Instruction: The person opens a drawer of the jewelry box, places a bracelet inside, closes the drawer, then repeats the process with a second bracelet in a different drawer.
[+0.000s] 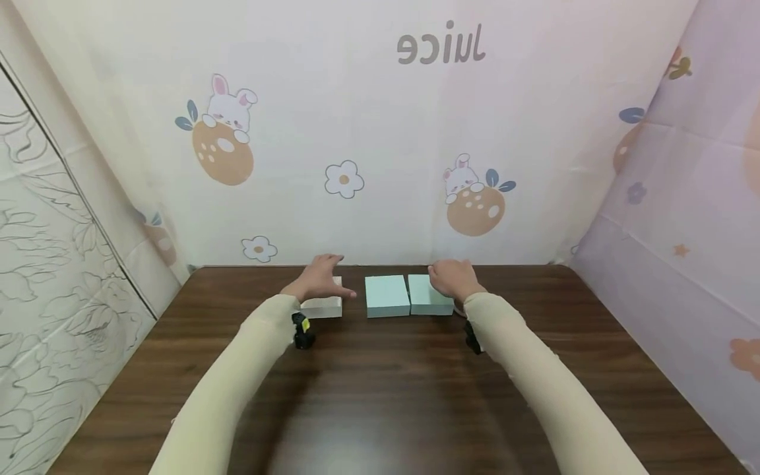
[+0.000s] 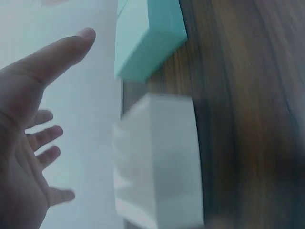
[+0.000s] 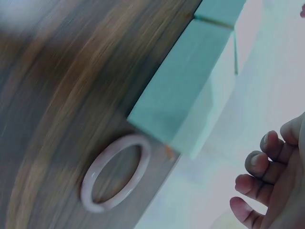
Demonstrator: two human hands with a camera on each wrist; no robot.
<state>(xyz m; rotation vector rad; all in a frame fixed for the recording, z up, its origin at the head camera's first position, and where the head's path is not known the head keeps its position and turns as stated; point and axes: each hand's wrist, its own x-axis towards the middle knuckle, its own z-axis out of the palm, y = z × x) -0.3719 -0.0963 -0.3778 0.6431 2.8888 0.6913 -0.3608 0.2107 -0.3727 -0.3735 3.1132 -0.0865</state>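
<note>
Over a white box (image 1: 323, 309) at the back of the table, my left hand (image 1: 318, 277) is spread, thumb apart from the fingers and nothing in its grasp. Two pale green boxes (image 1: 387, 294) (image 1: 424, 298) sit side by side to its right. My right hand (image 1: 454, 280) is above the right-hand green box, covering part of it in the head view. Its fingers (image 3: 257, 164) are loosely bent and hold nothing. A pale pink bangle (image 3: 88, 183) lies flat on the wood beside that box, mostly hidden by the hand in the head view.
The dark wooden table (image 1: 368, 396) ends at a printed curtain (image 1: 380, 132) just behind the boxes. More curtain hangs on the right, and a panel with line-drawn flowers (image 1: 47, 277) stands on the left.
</note>
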